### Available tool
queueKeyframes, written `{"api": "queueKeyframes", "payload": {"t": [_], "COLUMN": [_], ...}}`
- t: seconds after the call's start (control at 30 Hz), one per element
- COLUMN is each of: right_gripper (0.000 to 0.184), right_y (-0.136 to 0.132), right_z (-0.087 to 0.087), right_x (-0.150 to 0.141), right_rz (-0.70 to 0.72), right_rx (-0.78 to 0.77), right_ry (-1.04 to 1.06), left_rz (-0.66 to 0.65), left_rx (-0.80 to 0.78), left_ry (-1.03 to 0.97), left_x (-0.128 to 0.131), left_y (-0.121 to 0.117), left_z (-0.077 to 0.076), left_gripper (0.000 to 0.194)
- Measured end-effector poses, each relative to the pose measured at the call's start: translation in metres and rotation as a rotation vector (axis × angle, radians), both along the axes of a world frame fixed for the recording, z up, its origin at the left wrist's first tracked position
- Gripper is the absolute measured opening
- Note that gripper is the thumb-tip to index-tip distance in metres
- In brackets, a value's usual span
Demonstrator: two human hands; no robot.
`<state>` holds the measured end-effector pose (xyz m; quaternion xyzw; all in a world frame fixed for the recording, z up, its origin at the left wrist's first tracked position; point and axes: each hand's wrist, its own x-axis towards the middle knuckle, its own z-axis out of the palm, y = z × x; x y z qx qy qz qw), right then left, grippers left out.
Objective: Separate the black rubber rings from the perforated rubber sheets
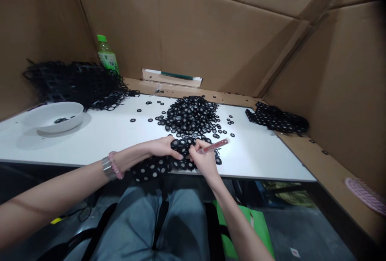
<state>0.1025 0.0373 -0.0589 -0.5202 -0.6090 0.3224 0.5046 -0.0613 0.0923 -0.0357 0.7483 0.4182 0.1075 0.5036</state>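
At six o'clock the right hand (204, 159) pinches a reddish pen-like tool (215, 146) over the dotted black sheet (181, 165), the left hand's (162, 147) finger grip unclear; loose rings (191, 116) heaped at twelve suggest much done, the sheet's dots more left.

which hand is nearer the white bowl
Left. The left hand is on the dotted black material, right of the white bowl; the right hand, holding a red pen-like tool, is farther right.
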Motion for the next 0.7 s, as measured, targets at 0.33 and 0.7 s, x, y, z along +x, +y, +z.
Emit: {"api": "queueKeyframes", "payload": {"t": [0.33, 0.7], "right_gripper": [0.032, 0.038], "right_y": [0.004, 0.011], "right_z": [-0.003, 0.003], "right_x": [0.003, 0.018], "right_rz": [0.018, 0.001], "right_rx": [-0.051, -0.132], "right_ry": [0.109, 0.238], "left_rz": [-0.134, -0.173], "left_rx": [0.006, 0.044], "left_ry": [-0.011, 0.282], "left_x": [-0.006, 0.009], "left_y": [0.002, 0.023], "left_z": [0.007, 0.033], "left_gripper": [0.023, 0.037]}}
